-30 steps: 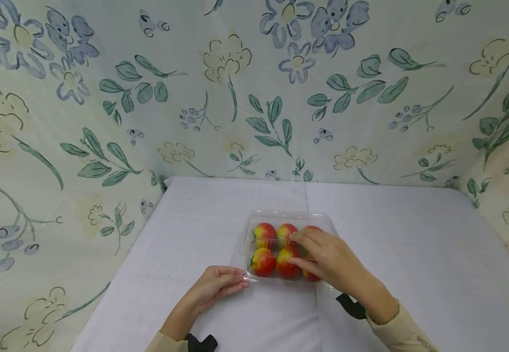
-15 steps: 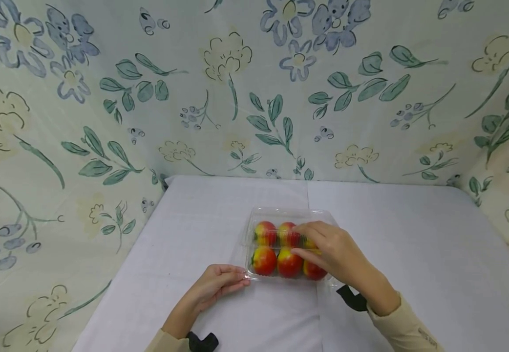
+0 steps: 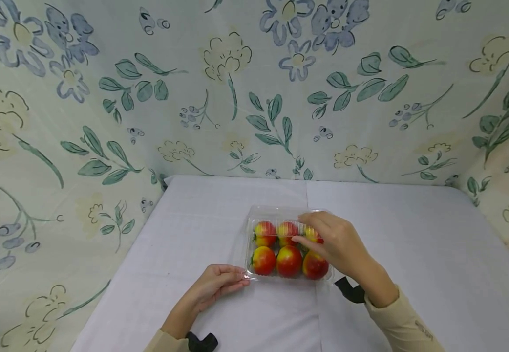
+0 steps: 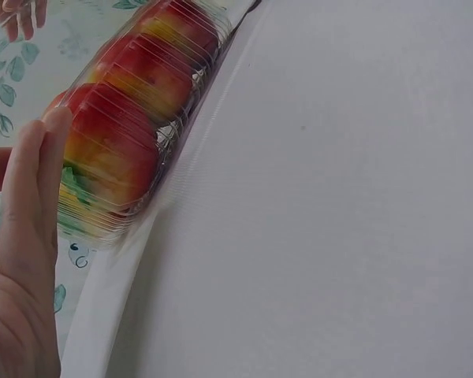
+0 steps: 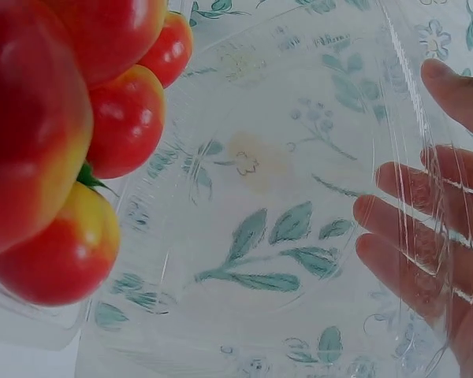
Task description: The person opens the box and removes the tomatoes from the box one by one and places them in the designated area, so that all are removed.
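Lid (image 5: pixel 284 205) tilted up above six fruits (image 3: pixel 289 261)

Near the desk's (image 3: pixel 201 220) middle, the left hand (image 3: pixel 216 287) pinches the near-left corner of the box (image 3: pixel 276 278). The right hand (image 3: pixel 332 239) grips the lid between thumb and fingers, blocking part of the far-right fruit (image 3: pixel 310 232). Floral cloth (image 3: pixel 254 132) hangs beyond the desk.

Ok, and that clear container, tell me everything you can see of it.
The container looks like thin, shiny, transparent plastic: a tray with a lid and finely ribbed sides. It lies on the white cloth with six red-and-yellow fruits in two rows of three. The lid is tilted up, partly open. The left hand pinches the near left corner; the right hand holds the lid near its edge.
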`<state>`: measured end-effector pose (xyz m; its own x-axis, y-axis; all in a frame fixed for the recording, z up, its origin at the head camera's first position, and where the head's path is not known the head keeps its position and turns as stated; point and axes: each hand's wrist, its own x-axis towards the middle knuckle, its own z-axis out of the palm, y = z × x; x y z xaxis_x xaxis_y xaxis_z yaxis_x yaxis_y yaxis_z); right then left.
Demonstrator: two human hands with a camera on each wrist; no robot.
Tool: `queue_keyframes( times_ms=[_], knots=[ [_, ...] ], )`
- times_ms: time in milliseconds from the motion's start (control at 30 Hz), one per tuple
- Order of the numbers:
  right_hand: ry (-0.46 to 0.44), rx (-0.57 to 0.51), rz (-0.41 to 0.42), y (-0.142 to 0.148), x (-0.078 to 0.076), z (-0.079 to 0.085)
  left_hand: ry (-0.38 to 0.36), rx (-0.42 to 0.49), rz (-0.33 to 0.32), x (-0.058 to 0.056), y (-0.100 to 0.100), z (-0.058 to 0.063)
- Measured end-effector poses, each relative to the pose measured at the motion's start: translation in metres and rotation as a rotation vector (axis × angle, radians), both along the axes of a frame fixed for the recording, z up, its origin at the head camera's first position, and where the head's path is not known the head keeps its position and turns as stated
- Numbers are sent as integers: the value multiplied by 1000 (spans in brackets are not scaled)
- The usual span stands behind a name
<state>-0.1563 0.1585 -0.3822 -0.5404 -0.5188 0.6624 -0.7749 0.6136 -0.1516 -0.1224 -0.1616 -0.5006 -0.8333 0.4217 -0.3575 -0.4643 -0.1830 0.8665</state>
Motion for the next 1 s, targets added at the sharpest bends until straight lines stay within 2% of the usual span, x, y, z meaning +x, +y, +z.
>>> queue_keyframes(
  times_ms=[167,567,1000],
  knots=[
    [12,-16,13,2,-4,2,4,0,0,0,0,0],
    [-49,-18,20,8,-7,9,15,15,-5,-1,-1,-2],
    [-100,-82,15,19,-9,12,9,21,-6,0,0,0]
  ],
)
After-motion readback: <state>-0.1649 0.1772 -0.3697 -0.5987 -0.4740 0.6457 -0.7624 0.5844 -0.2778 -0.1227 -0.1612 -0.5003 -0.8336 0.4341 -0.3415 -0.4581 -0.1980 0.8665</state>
